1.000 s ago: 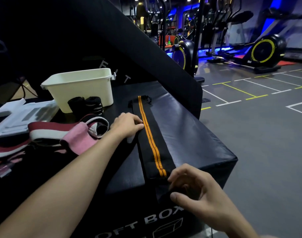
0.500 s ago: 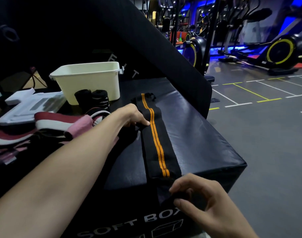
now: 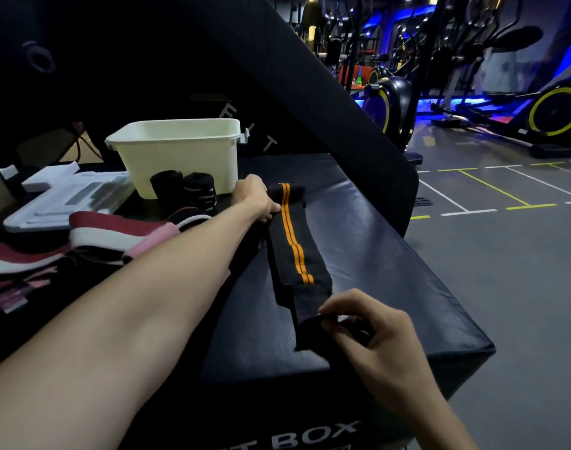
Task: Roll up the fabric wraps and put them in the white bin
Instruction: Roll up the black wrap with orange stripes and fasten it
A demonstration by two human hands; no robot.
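A long black wrap with two orange stripes (image 3: 294,245) lies stretched out on the black soft box (image 3: 375,254). My left hand (image 3: 255,199) grips its far end, which looks folded over there. My right hand (image 3: 368,332) pinches the near end at the box's front edge. The white bin (image 3: 180,157) stands at the back left, and two rolled black wraps (image 3: 183,190) stand upright in front of it. Loose red-and-white and pink wraps (image 3: 115,235) lie in a heap at the left.
A white foam tray (image 3: 60,199) lies left of the bin. A slanted black pad (image 3: 310,92) rises behind the box. The gym floor drops away to the right, with exercise bikes (image 3: 550,115) at the back.
My left hand slid along the wrap toward its far end by the bin and now grips it there. My right hand keeps its pinch on the near end. The camera moved closer.
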